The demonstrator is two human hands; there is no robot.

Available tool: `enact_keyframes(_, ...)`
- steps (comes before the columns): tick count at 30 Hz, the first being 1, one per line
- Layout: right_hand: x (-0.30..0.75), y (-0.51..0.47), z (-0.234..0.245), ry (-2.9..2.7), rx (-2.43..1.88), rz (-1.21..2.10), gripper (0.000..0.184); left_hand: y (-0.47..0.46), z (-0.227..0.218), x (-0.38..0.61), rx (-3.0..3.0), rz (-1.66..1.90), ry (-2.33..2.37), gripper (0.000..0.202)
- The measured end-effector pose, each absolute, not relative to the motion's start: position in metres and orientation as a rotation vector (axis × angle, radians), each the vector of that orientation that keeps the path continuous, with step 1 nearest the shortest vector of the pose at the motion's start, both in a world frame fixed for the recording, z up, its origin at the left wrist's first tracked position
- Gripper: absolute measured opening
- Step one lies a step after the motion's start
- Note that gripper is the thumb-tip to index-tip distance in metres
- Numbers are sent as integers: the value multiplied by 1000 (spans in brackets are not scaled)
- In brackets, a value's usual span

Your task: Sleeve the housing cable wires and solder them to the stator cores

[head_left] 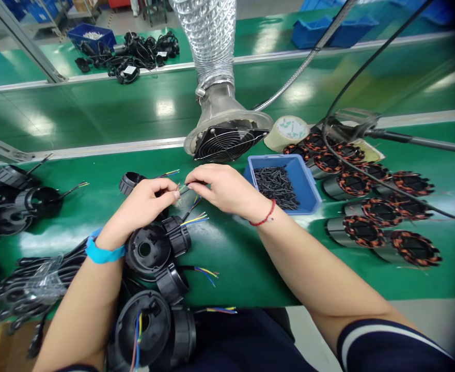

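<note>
Pinching thin coloured wires (190,204) between thumb and forefinger, your left hand (145,202) and right hand (220,188) meet just above the green bench (242,258). Black round housings (145,250) lie by your left wrist. A blue tray (307,210) of small black pieces sits just beside your right hand.

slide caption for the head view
The left hand and right hand pinch coloured wires above a green bench, blue tray alongside.
</note>
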State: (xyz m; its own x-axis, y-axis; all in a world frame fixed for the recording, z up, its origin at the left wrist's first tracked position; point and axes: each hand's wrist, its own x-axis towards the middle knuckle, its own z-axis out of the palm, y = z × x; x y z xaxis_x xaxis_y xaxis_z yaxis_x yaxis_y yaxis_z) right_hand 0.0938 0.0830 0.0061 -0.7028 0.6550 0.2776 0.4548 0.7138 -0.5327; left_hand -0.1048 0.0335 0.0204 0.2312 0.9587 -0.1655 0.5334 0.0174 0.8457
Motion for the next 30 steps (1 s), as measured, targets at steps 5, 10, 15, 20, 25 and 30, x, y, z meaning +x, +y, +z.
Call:
enact_keyframes(5,96,82,12,-2329,-815,746,13,33,18,-106,1643,612,1417,22)
enact_keyframes(10,98,84,12,-2164,-840,1014,12,33,16,-107,1658,608,1418,22)
enact_keyframes(15,98,86,9,-2138,-849,1044,13,33,17,-107,1662,605,1420,21)
enact_keyframes(20,98,84,10,-2237,-793,871,14,33,17,-107,1661,594,1423,21)
enact_keyframes(25,99,81,17,-2340,-747,689,15,33,16,-107,1672,543,1435,22)
enact_keyframes(30,98,82,15,-2205,-835,964,12,32,16,-108,1676,557,1437,22)
